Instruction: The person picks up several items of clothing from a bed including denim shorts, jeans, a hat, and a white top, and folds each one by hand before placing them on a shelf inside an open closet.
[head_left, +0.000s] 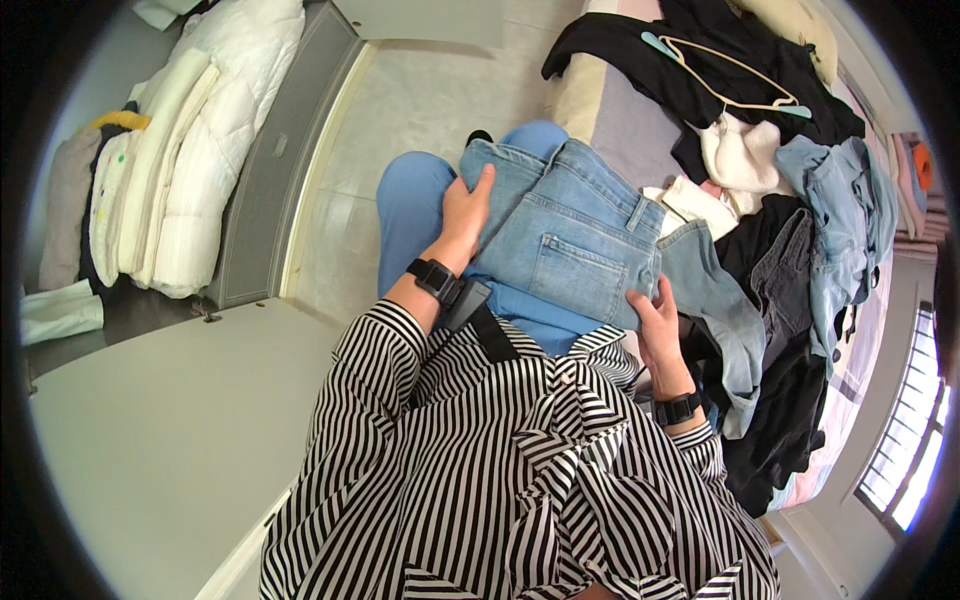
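A pair of light blue denim jeans (577, 240) lies partly folded across my lap, with a back pocket and the waistband facing up. At the left side, my left hand (466, 210) grips a folded part of the denim, thumb on top. My right hand (660, 319) holds the right edge near the back pocket, its fingers partly hidden beneath the cloth. Just beyond that edge hangs a strip of paler denim (716, 307); whether it belongs to the same jeans I cannot tell.
To the right, a bed (630, 120) bears a black garment (615, 45), a hanger (724, 71), white cloth (739, 154), a denim garment (836, 225) and dark clothes (780, 262). Leftward, an open cabinet with a grey door (150, 420) contains a white quilt (217, 165) and folded textiles (150, 180).
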